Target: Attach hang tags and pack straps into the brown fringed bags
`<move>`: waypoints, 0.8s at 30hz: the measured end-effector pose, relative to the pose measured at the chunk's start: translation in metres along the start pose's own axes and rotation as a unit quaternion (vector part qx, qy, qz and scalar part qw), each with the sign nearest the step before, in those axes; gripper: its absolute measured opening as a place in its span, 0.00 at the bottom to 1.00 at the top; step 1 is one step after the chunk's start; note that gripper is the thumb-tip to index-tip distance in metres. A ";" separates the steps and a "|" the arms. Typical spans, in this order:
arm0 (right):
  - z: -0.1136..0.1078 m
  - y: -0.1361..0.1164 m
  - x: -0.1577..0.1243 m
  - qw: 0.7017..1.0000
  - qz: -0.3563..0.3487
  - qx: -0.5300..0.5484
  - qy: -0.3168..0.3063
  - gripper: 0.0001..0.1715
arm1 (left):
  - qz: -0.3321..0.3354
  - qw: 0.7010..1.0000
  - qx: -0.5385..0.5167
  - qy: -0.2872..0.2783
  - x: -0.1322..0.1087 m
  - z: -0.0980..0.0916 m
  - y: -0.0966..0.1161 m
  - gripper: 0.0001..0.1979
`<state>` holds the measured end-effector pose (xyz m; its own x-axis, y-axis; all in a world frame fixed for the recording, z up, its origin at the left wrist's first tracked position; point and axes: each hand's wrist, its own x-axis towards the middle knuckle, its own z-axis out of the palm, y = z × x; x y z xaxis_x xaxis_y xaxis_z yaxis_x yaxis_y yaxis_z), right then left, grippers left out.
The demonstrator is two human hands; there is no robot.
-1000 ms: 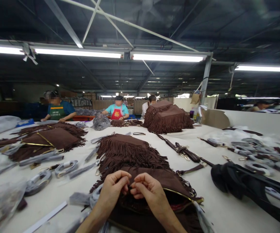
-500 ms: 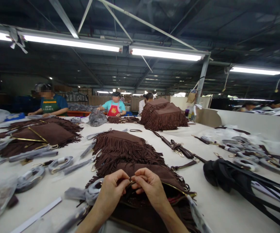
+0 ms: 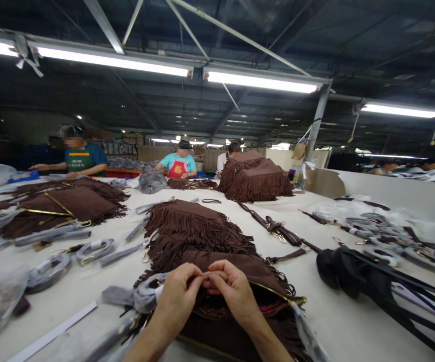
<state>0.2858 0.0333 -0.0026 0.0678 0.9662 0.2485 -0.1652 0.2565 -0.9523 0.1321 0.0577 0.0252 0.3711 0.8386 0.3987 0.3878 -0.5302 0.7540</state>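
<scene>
My left hand point(image 3: 178, 296) and my right hand point(image 3: 236, 289) meet fingertip to fingertip, both pinched. Whatever sits between the fingers is too small and hidden to name. Just beneath them lies a dark brown fringed bag point(image 3: 236, 262), its gold-edged zip opening gaping toward me with a patterned lining inside. A wrapped strap coil point(image 3: 147, 296) rests beside my left wrist. Another brown fringed bag point(image 3: 190, 213) lies directly beyond the open one.
A tall pile of fringed bags point(image 3: 257, 176) stands farther back. Flat bags point(image 3: 76, 201) and wrapped straps point(image 3: 49, 271) lie left; black straps point(image 3: 368, 281) and more wrapped coils point(image 3: 383, 226) lie right. Co-workers point(image 3: 181, 163) are across the white table point(image 3: 277, 216).
My hands stay pinched together over the open bag. A small dark bit with a metallic glint seen between the fingertips before no longer shows. The view has shifted slightly.
</scene>
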 end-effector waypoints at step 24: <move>0.010 -0.002 -0.009 0.935 -0.205 -0.290 0.022 0.06 | 0.030 0.993 0.112 0.014 -0.004 0.004 0.002 0.09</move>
<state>0.2761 0.0245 -0.0013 0.0519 0.7848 0.6176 0.4439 0.5358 -0.7182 0.1350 0.0528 0.0235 0.3766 0.8061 0.4565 0.5445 -0.5913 0.5949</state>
